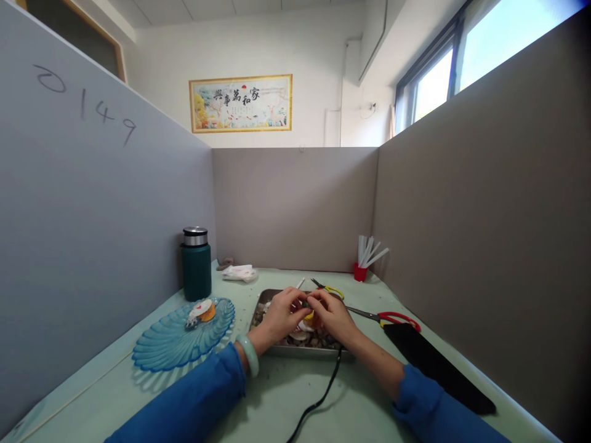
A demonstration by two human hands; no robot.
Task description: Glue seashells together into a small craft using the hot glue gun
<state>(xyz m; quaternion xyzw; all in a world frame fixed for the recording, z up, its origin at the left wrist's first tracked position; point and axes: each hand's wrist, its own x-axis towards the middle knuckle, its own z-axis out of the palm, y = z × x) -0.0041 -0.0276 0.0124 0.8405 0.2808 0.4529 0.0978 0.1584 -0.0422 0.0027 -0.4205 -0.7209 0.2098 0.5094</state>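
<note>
Over the metal tray (pixel 265 299) at the bench's middle, the left hand (pixel 281 314) and right hand (pixel 333 315) meet, fingertips pinching 1 small orange-yellow piece (pixel 310 315) between them. Both grips are clenched on it. It looks light, small and probably fragile, best held by its edges. Beyond lie yellow-handled scissors (pixel 333 289).

Pale green table (pixel 277 400), walled by partitions on three sides. Metal tray (pixel 268 296) at centre. Blue scalloped glass plate (pixel 170 344) left of tray. Dark green flask (pixel 196 264) behind plate, near left partition. White crumpled cloth (pixel 239 272) at back. Red cup (pixel 360 272) with white sticks in back right corner. Red-handled scissors (pixel 392 318) right of tray. Yellow-handled scissors (pixel 330 288) behind tray. Black flat case (pixel 434 366) along right edge. Black cable (pixel 318 400) runs from tray toward near edge.
</note>
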